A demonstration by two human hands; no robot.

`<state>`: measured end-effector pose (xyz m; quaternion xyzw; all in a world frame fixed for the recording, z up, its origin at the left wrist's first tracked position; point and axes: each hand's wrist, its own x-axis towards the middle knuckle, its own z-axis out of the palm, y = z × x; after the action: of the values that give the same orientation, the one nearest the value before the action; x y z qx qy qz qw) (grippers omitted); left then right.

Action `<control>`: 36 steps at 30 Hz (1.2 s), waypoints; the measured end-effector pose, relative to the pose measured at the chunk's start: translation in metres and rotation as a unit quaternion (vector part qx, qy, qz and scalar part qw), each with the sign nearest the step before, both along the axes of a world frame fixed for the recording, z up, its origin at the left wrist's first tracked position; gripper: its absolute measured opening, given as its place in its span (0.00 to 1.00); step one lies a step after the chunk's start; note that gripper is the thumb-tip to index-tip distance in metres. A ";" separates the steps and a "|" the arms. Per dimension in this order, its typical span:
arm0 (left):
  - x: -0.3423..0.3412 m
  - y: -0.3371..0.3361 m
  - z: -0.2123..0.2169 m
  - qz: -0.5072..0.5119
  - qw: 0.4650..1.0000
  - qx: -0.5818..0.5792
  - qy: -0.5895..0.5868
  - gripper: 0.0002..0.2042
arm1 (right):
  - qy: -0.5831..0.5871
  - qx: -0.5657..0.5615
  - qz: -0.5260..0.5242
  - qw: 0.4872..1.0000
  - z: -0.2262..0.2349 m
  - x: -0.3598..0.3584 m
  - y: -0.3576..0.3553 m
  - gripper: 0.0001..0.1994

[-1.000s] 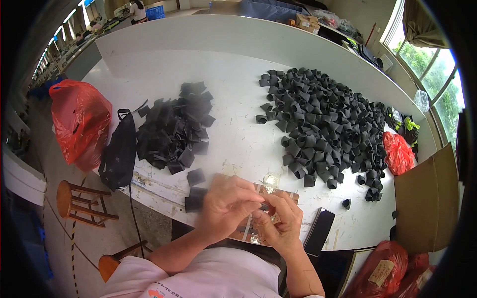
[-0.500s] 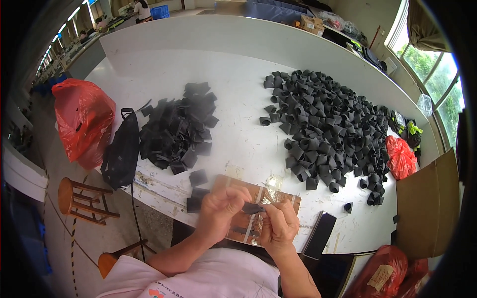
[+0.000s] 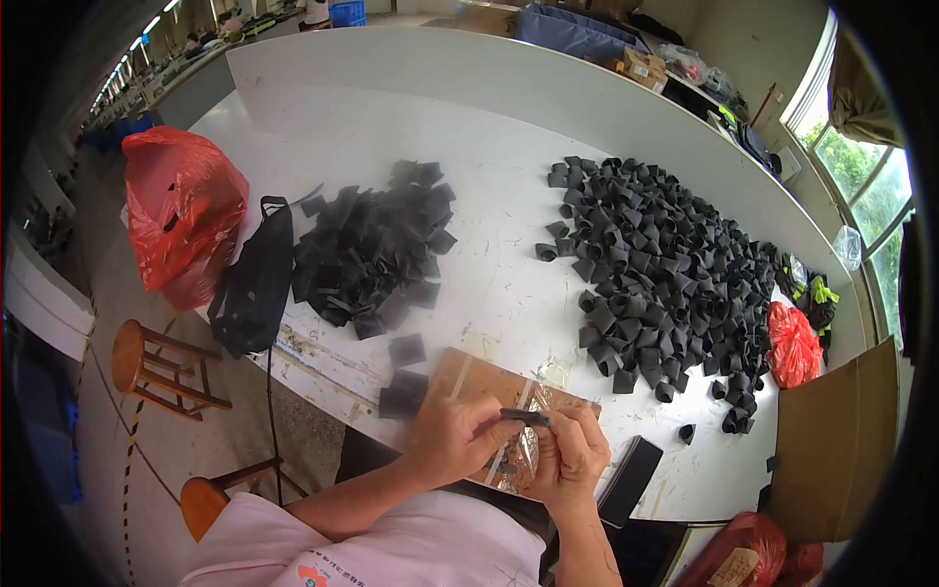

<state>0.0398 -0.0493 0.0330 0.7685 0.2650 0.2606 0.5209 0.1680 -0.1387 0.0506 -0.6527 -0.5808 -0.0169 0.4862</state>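
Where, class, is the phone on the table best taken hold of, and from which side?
Probably by the two long edges, across the middle of the phone, coming down from above and from the right. It is long and narrow and appears to lie flat, dark face up; the right hand and brown board are close on its left.

Left bare hand (image 3: 458, 435) and right bare hand (image 3: 572, 452): two in total
Dark folded piece (image 3: 525, 418) held between them: one
Thin flat black squares (image 3: 367, 240) heaped at left: dozens, too overlapped to count
Curled black pieces (image 3: 675, 284) heaped at right: over a hundred, exact number hidden
Shiny red plastic bags (image 3: 196, 210): at least three
Round-seated wooden stools (image 3: 127, 357): two
Black rectangular phone (image 3: 631, 479): one
Brown flat taped board (image 3: 458, 377): one
Black soft strapped bag (image 3: 256, 284): one
Tan cardboard panel (image 3: 831, 440): one
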 end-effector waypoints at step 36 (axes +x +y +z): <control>0.009 0.006 0.035 -0.016 0.965 0.260 -0.039 0.09 | 0.140 -0.039 0.049 0.988 -0.001 0.005 0.000 0.07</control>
<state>0.0489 -0.0429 0.0685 0.8710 0.1548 0.3417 0.3172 0.1726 -0.1392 0.0491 -0.6380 -0.5386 0.1207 0.5369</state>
